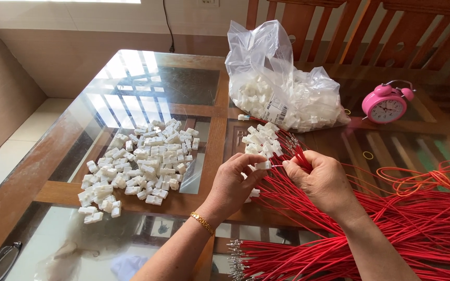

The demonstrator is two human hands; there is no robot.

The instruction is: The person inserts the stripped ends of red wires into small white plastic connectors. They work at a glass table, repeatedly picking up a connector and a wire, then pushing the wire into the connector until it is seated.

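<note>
My left hand [235,179] pinches a small white plastic connector [262,165] between thumb and fingers. My right hand [321,179] grips a red wire [299,156] and holds its metal tip right at the connector. A bundle of red wires [417,218] fans out under my right hand toward the right. Several of them end in white connectors [262,139] just beyond my fingers. A gold bracelet [202,222] is on my left wrist.
A heap of loose white connectors [141,161] lies on the glass-topped wooden table [131,83] to the left. A clear plastic bag [277,88] of connectors stands at the back. A pink alarm clock [385,104] sits far right. Wooden chairs [371,36] stand behind.
</note>
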